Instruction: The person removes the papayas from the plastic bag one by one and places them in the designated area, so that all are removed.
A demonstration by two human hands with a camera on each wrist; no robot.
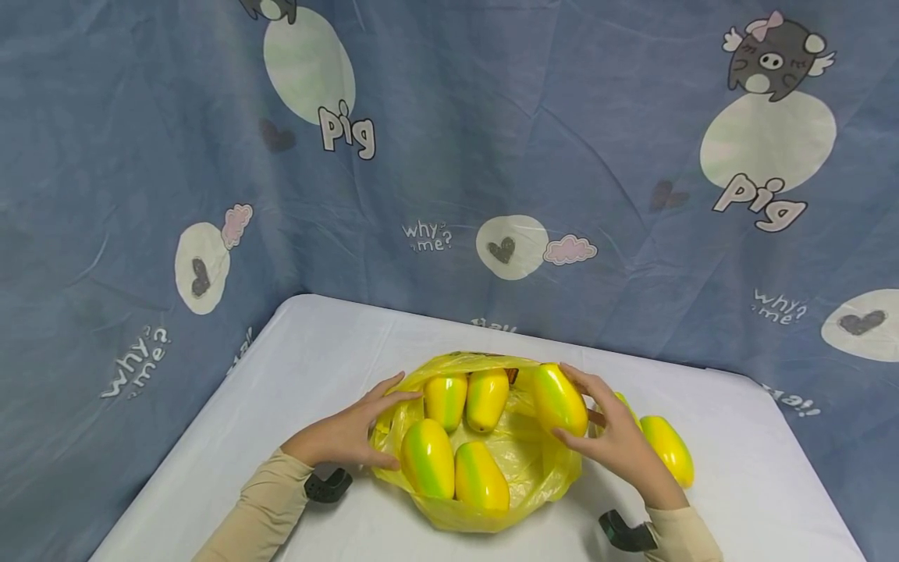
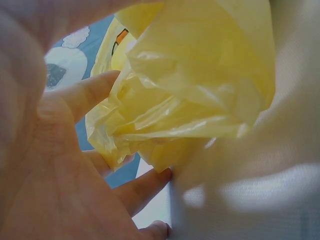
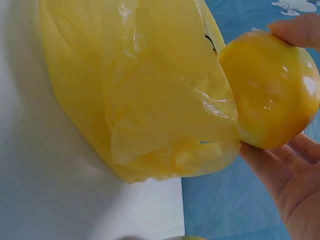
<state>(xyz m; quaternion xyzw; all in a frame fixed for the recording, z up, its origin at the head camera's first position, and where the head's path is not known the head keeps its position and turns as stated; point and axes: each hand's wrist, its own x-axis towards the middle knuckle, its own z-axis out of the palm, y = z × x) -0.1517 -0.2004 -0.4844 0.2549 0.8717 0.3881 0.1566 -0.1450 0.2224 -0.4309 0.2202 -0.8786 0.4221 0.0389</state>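
A yellow plastic bag [image 1: 438, 513] stands on the table with its mouth spread wide. Several glossy yellow-green papayas [image 1: 428, 459] lie inside it, on the left and middle. My right hand [image 1: 621, 441] grips another papaya [image 1: 559, 400] between thumb and fingers at the bag's right rim; the right wrist view shows this papaya [image 3: 270, 90] beside the bag wall [image 3: 145, 90]. On the bag's left side, my left hand [image 1: 344, 433] has its fingers spread, nearly straight, along the rim. In the left wrist view, its fingertips meet the crumpled plastic [image 2: 195, 75].
Right of the bag, behind my right hand, two more papayas lie on the white table [image 1: 316, 359], the nearer papaya [image 1: 667, 451] in fuller view. A blue printed curtain [image 1: 435, 156] hangs behind the table. Each wrist wears a dark camera mount [image 1: 328, 485].
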